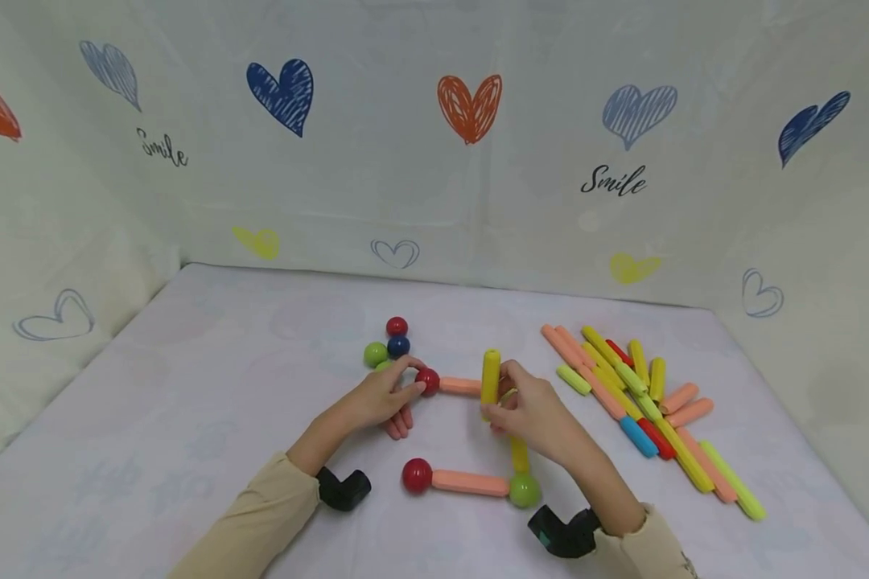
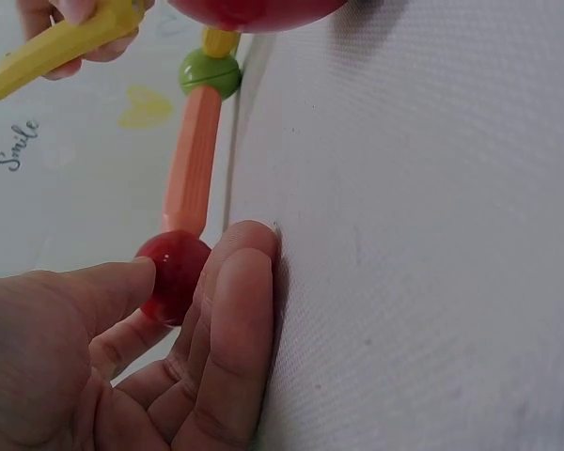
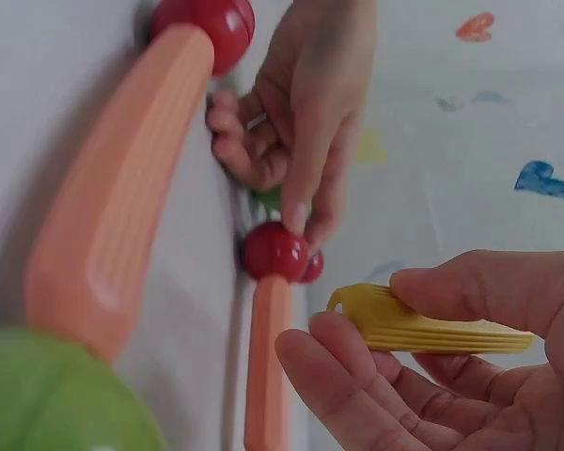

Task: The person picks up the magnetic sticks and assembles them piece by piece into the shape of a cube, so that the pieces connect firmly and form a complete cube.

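My left hand pinches a red ball between thumb and fingers. That ball sits on the end of an orange stick, whose other end meets a green ball. In my right hand is a short yellow stick, gripped between thumb and fingers and raised off the table; a hole shows in its end in the right wrist view. Nearer me, a second red ball joins another orange stick and a green ball. A yellow stick runs back from it, partly hidden by my right hand.
Loose sticks in several colours lie piled on the right of the white-covered table. Behind my left hand sit a loose red ball, a blue ball and green balls. A heart-printed cloth hangs behind.
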A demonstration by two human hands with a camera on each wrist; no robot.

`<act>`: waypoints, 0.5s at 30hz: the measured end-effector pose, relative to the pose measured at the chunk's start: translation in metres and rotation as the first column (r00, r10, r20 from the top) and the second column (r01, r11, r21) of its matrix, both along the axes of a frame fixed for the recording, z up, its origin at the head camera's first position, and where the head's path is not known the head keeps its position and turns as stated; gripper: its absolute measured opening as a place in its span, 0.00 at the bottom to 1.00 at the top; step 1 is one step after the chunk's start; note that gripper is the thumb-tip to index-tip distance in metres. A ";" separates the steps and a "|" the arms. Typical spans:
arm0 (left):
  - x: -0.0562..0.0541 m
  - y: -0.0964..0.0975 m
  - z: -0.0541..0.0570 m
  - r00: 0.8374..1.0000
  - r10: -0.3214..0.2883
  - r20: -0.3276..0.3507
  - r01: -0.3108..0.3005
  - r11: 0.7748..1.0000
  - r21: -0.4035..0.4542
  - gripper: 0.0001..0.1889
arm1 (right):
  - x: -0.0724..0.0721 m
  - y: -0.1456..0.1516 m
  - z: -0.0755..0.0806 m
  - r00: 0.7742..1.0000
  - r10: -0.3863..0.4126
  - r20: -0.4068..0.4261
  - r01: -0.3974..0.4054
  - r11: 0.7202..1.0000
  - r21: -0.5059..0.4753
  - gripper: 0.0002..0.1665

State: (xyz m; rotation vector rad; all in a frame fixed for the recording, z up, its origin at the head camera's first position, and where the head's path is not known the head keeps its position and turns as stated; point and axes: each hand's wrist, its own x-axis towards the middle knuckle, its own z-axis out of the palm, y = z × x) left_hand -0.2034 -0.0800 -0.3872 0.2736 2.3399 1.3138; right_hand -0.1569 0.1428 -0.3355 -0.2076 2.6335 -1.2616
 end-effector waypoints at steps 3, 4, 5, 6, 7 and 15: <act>-0.001 0.000 0.000 1.000 0.009 0.006 -0.009 1.000 -0.009 0.19 | 0.009 -0.013 -0.003 0.997 0.064 0.038 -0.060 0.994 -0.093 0.21; -0.001 0.000 0.000 1.000 0.007 0.006 -0.007 1.000 -0.011 0.20 | 0.012 -0.017 -0.005 0.995 0.086 0.045 -0.080 0.990 -0.119 0.22; -0.001 0.000 0.000 1.000 0.006 0.007 -0.006 1.000 -0.010 0.20 | 0.014 -0.020 -0.007 0.993 0.108 0.047 -0.100 0.984 -0.144 0.22; -0.002 0.000 0.000 1.000 0.004 0.007 -0.004 1.000 -0.008 0.20 | 0.016 -0.024 -0.008 0.991 0.124 0.048 -0.114 0.980 -0.164 0.22; -0.002 0.000 -0.001 1.000 0.002 0.008 -0.002 1.000 -0.006 0.19 | 0.018 -0.027 -0.011 0.989 0.137 0.049 -0.126 0.976 -0.180 0.22; -0.003 0.001 0.000 1.000 -0.008 0.015 0.008 1.000 0.002 0.19 | 0.026 -0.047 -0.023 0.989 0.143 0.026 -0.137 0.978 -0.156 0.20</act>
